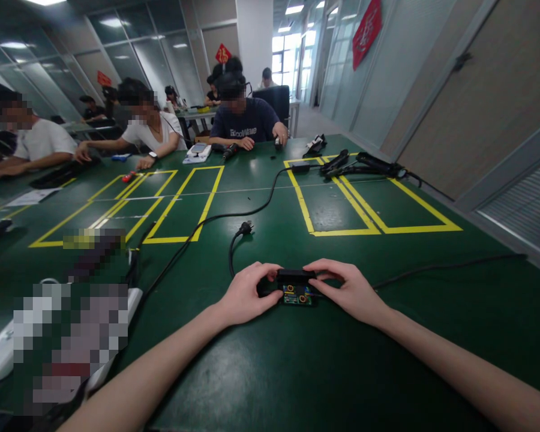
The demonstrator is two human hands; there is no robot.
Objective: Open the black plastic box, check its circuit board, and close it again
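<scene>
A circuit board [297, 295] with copper-coloured coils and small parts lies low between my hands. Just behind it a black plastic casing [296, 275] stands across the gap, held at both ends. My left hand [253, 291] pinches the casing's left end, thumb near the board's left edge. On the other side my right hand [344, 287] has its fingers and thumb closed on the right end. A black cord with a plug [245, 228] curves out from behind my left hand. Another dark cable [450, 263] runs off to the right.
Yellow tape rectangles [342, 233] mark the green table [234, 384]. A long black cable [238, 214] crosses it to an adapter [300, 168]. Black tools or cables [364, 163] lie far right. Power strips [112, 348] stand at left, partly blurred. Several people sit opposite, one near a drill [230, 151].
</scene>
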